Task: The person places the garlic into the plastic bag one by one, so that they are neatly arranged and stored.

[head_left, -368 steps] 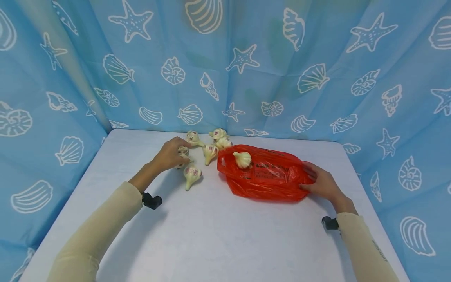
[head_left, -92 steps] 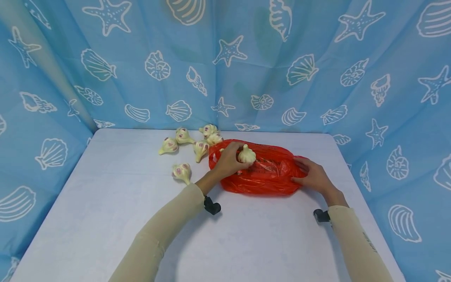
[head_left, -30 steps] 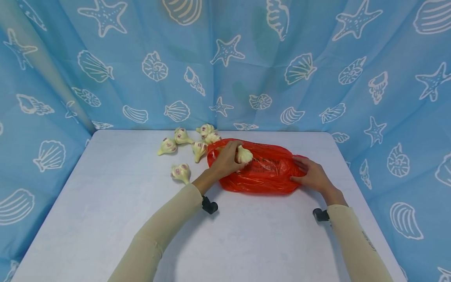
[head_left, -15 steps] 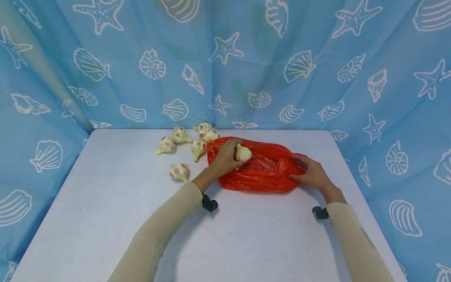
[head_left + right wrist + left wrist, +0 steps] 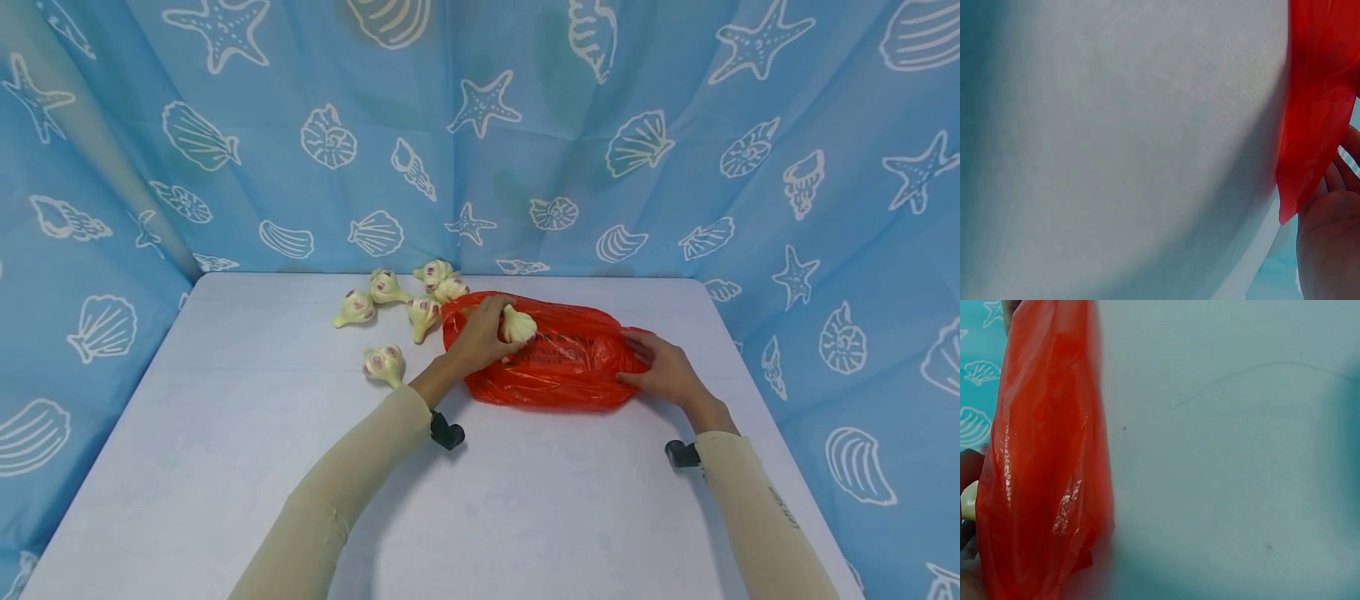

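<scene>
A red plastic bag with dark print lies on the white table. My left hand reaches over its left part and holds a pale garlic bulb between thumb and fingers, above the print. In the left wrist view only a sliver of the garlic bulb shows beside the fingers. My right hand grips the bag's gathered right end. The right wrist view shows the thumb and fingers against the red bag. Several more garlic bulbs lie left of the bag, and one bulb sits nearer my left forearm.
A blue curtain with white shells and starfish hangs behind the table and along both sides. The white tabletop stretches in front of the bag. A black wrist camera sits at my left wrist, another camera at my right.
Since the oldest frame, my left hand has moved right from the loose bulbs to a bulb over the bag. That bulb has tilted slightly in the last seconds. My right hand stays on the bag.
</scene>
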Tool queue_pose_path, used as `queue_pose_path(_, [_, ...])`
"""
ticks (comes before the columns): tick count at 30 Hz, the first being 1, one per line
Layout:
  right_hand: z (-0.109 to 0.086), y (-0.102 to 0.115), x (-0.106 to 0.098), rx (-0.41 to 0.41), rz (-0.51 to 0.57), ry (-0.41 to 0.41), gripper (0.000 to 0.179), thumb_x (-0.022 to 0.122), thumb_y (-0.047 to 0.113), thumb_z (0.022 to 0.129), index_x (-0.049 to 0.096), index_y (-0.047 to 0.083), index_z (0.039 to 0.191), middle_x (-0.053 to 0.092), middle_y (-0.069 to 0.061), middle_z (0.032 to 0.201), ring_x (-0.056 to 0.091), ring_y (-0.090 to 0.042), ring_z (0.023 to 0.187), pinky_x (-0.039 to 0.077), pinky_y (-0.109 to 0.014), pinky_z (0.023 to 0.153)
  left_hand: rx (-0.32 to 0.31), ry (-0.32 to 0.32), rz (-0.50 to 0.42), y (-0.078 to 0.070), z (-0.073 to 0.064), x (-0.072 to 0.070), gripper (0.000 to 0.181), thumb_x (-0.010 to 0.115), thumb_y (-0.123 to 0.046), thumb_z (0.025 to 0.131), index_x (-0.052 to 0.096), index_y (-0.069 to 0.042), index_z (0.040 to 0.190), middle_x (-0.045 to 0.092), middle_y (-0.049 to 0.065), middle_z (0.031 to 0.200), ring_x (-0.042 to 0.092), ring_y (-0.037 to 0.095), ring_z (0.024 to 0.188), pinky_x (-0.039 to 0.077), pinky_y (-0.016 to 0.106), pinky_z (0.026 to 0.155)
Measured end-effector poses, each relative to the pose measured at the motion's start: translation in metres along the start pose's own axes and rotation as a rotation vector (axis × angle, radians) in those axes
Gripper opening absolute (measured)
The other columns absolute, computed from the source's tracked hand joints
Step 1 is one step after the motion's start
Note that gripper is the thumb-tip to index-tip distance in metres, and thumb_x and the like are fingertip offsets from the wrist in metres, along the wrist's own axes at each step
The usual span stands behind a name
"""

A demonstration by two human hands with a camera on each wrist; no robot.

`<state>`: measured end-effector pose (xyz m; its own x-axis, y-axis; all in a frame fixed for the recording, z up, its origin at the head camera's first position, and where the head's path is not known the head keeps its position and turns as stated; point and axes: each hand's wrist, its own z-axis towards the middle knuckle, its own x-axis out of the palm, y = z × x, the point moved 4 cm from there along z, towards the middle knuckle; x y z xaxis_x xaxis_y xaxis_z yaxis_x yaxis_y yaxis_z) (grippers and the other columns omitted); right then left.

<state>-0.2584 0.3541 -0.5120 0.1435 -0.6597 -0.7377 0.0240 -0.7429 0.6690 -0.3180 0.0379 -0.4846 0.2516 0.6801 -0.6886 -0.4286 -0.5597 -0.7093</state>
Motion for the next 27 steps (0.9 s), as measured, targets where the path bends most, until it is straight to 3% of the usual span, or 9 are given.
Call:
queue_pose_path(5, [0.001,-0.001,0.000,-0.010,0.000,0.013,0.088,0.085,0.019,0.076,0.037,0.013,0.150,0.042,-0.014,0.148,0.039,-0.037,0.134,0.049,-0.049,0.092,-0.024,-0.011,-0.027,0.000,0.001,-0.002,0.074,0.081,-0.023,0.081,0.039,-0.007,0.140,0.047,0.010,0.134,0.047,0.022,0.121,0.045,0.036,0.101])
queue_pose_path(9, [0.000,-0.001,0.001,-0.004,0.001,0.014,0.088,0.085,0.019,0.076,0.037,0.014,0.150,0.042,-0.014,0.148,0.039,-0.037,0.134,0.049,-0.049,0.092,-0.007,-0.023,-0.046,-0.001,0.002,-0.004,0.075,0.081,-0.020,0.080,0.038,-0.006,0.141,0.048,0.011,0.134,0.048,0.022,0.121,0.046,0.036,0.100])
queue_pose_path(15, [0.001,-0.001,0.002,0.000,0.001,0.011,0.089,0.085,0.020,0.076,0.036,0.014,0.150,0.041,-0.014,0.148,0.039,-0.037,0.135,0.049,-0.049,0.092,0.012,-0.025,-0.029,-0.001,0.001,-0.005,0.077,0.082,-0.014,0.079,0.038,-0.008,0.143,0.047,0.010,0.132,0.048,0.021,0.118,0.047,0.035,0.098])
queue_pose_path(27, [0.000,0.000,0.002,0.017,-0.006,0.008,0.092,0.086,0.022,0.074,0.036,0.014,0.151,0.041,-0.014,0.148,0.039,-0.038,0.134,0.050,-0.049,0.091,-0.011,-0.042,0.006,-0.004,-0.002,-0.014,0.079,0.081,-0.015,0.079,0.037,-0.009,0.144,0.044,0.010,0.132,0.047,0.023,0.120,0.047,0.037,0.099])
